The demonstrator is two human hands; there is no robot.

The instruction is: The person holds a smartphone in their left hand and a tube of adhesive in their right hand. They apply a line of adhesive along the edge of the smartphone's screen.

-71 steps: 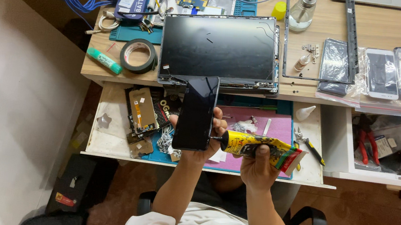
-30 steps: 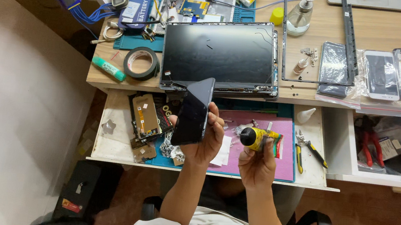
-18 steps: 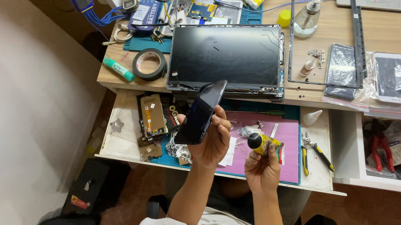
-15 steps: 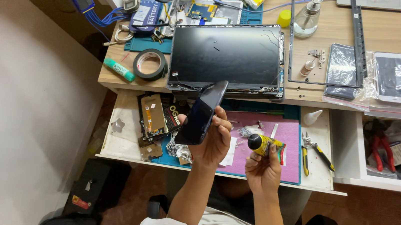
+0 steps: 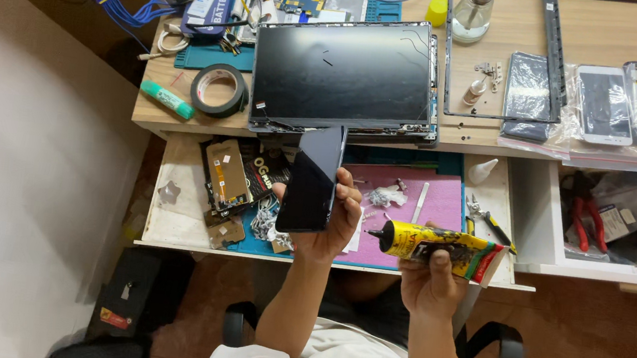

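Left hand (image 5: pixel 327 222) grips the dark phone (image 5: pixel 310 179) upright by its edges; right hand (image 5: pixel 432 278) clasps the yellow glue tube (image 5: pixel 432 246), nozzle just short of the phone's right edge. Keep the phone steady, squeeze lightly. Open drawer (image 5: pixel 170 222) beneath holds a pink mat (image 5: pixel 412 198), phone parts and screwdrivers.

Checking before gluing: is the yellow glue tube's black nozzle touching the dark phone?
No: the yellow glue tube nozzle points toward the dark phone but stops short of it.
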